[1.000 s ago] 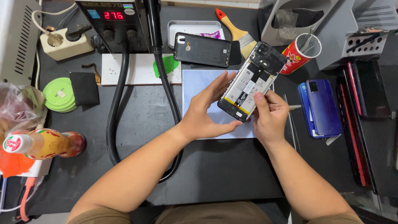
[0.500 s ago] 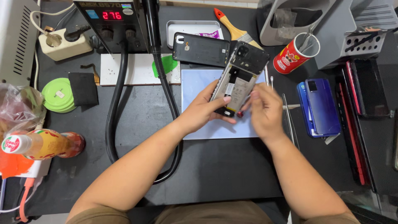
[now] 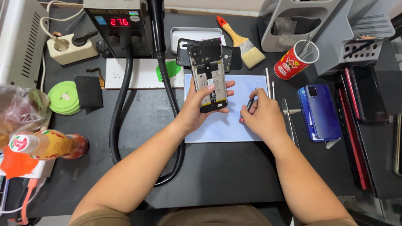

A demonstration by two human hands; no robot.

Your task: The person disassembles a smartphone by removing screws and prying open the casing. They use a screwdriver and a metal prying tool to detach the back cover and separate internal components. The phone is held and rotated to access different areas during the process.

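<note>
Above the pale blue mat [image 3: 217, 129] on the black tabletop [image 3: 138, 121], left hand [image 3: 201, 106] w/ grip closed round opened black phone, back cover off [image 3: 208, 75]: light, rigid, fragile inside; hold by edges. Right hand [image 3: 261, 117] pinches slim dark tool [image 3: 249, 104].

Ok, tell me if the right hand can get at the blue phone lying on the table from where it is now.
Probably yes. The right hand rests on the pale blue mat holding a small dark tool, and the blue phone lies face-down just to its right. Only thin metal tools lie between them, flat on the table.
</note>
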